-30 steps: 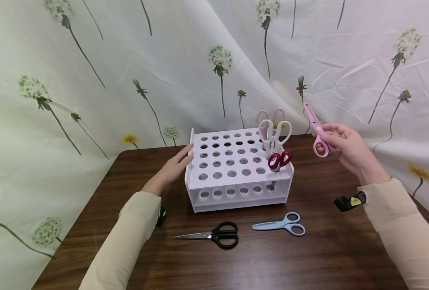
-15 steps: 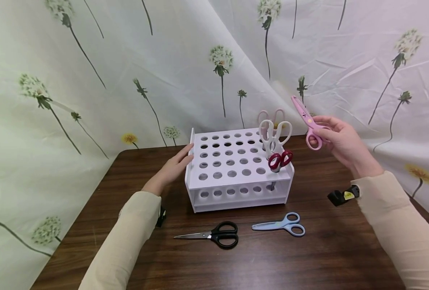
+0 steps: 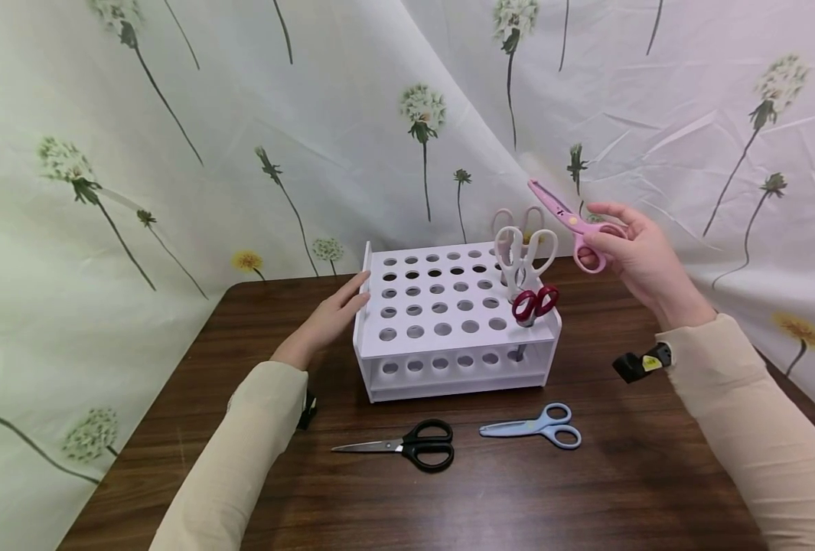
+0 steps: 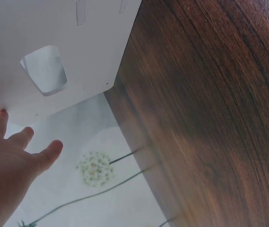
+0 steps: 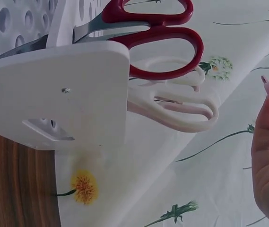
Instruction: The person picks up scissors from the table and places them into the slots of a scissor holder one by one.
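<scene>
My right hand [image 3: 637, 256] pinches pink scissors [image 3: 571, 220] by the handles, in the air to the right of the white rack [image 3: 407, 348]. Their blades point up and left. My left hand [image 3: 327, 320] rests its fingers, fairly straight, against the rack's left side panel, also seen in the left wrist view with its cutout [image 4: 84, 71]. In the rack's right column stand red-handled scissors [image 3: 534, 303] at the front, white-handled scissors [image 3: 524, 260] behind them and pale pink-handled scissors [image 3: 502, 218] at the back, handles up.
In front of the rack, black-handled scissors [image 3: 426, 446] and light blue scissors [image 3: 534, 427] lie on the dark wooden table [image 3: 490, 505]. A white curtain [image 3: 352, 107] with a dandelion print hangs behind the table.
My right hand has moved left and slightly up towards the rack with the pink scissors, whose blades have tilted further left. My left hand has stayed on the rack's side.
</scene>
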